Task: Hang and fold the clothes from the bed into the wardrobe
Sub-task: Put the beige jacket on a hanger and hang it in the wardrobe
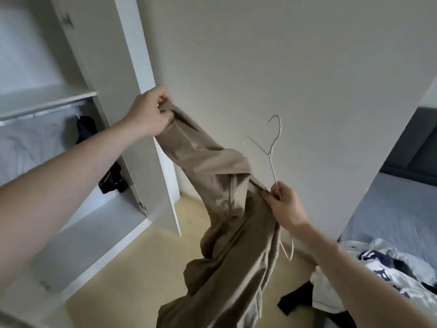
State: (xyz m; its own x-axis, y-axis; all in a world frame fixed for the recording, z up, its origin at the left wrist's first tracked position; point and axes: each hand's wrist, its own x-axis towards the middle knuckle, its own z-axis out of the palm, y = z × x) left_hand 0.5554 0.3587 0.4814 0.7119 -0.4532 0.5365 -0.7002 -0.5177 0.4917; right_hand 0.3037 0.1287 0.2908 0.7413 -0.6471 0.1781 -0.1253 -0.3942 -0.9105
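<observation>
**Beige garment held up between both hands**

The beige garment [220,209] hangs in the air between the hands. The left hand [151,112] grips its upper end, high and near the edge of the open wardrobe door [132,91]. The right hand [283,204], lower, pinches the cloth together with a white wire hanger [272,147]. Left of the left hand, dark clothes [86,129] hang inside the wardrobe [47,100]. Right of the right hand, more clothes [378,263] lie on the bed [402,209].

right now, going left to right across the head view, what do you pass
dark garment on the wardrobe rail → left hand → tan garment → white wire hanger → right hand → clothes pile on the bed
</observation>
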